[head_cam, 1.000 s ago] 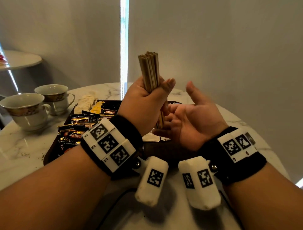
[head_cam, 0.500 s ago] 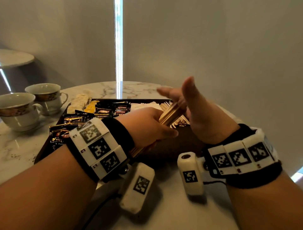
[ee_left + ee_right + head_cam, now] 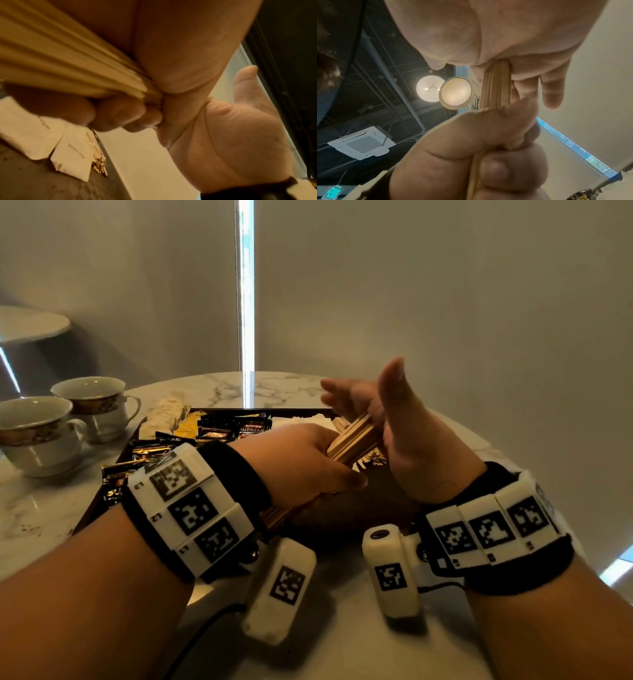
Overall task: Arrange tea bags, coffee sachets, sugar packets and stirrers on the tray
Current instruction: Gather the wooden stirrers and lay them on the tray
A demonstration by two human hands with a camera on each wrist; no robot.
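Observation:
My left hand grips a bundle of wooden stirrers, tilted low over the dark tray. My right hand stands on edge with fingers straight and thumb up, its palm against the bundle's far ends. In the left wrist view my fingers curl round the stirrers and the right palm meets their tips. Below lie brown sugar packets and more stirrers. The right wrist view shows the stirrers between both hands. Black coffee sachets and white sugar packets sit on the tray.
Two gold-banded cups stand left of the tray on the marble table. A pale wrapped bundle lies at the tray's far left corner. A cable runs near the front edge. A grey wall is close behind.
The bundle went from upright to tilted low over the tray. My right hand turned from palm-up beneath it to on-edge against its far ends. Little differs from half a second ago.

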